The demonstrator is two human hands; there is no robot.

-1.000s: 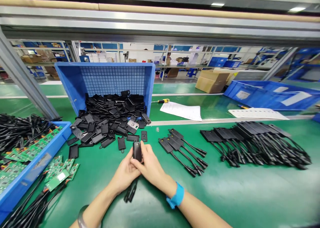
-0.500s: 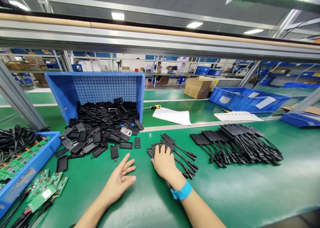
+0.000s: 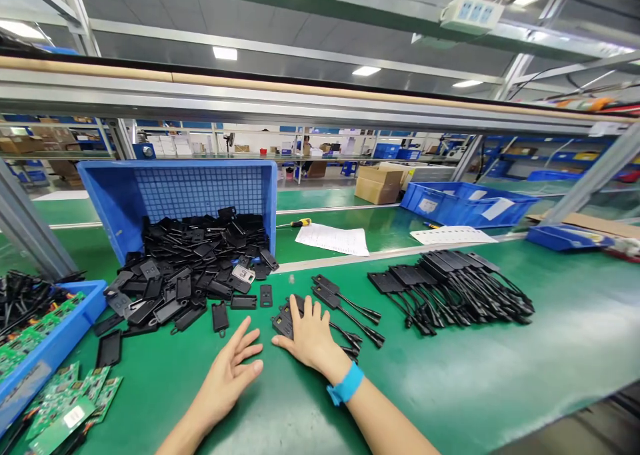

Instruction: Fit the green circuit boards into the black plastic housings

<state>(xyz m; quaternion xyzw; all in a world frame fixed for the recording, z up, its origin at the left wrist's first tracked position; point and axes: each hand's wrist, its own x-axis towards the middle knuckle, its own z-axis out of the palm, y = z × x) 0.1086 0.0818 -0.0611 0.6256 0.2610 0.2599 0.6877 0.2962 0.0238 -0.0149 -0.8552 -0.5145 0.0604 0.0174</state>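
Note:
My right hand (image 3: 313, 335), with a blue band (image 3: 346, 383) at the wrist, lies spread over some black cased modules (image 3: 283, 322) with cable tails. Its palm and fingers cover part of them. Just beyond it are two similar modules (image 3: 326, 290), their cables pointing right. My left hand (image 3: 227, 368) hovers over the green mat, fingers apart and holding nothing. Close to its fingertips lie loose black plastic housings, one (image 3: 219, 318) with a small loop and one small plate (image 3: 266, 296). A larger group of cabled modules (image 3: 440, 272) lies in a row to the right.
A tipped blue crate (image 3: 273, 208) spills black housings at the back left. Green circuit boards (image 3: 75, 402) and a blue bin (image 3: 65, 338) stand at the left. Behind are a yellow-handled screwdriver (image 3: 303, 222), paper sheets (image 3: 333, 239), a cardboard box (image 3: 377, 184) and a blue tub (image 3: 440, 205).
My right hand has slid left, its fingers spread wider, shifting the modules under it away from the two at the back. The left hand stays open; the view has tilted and shifted slightly.

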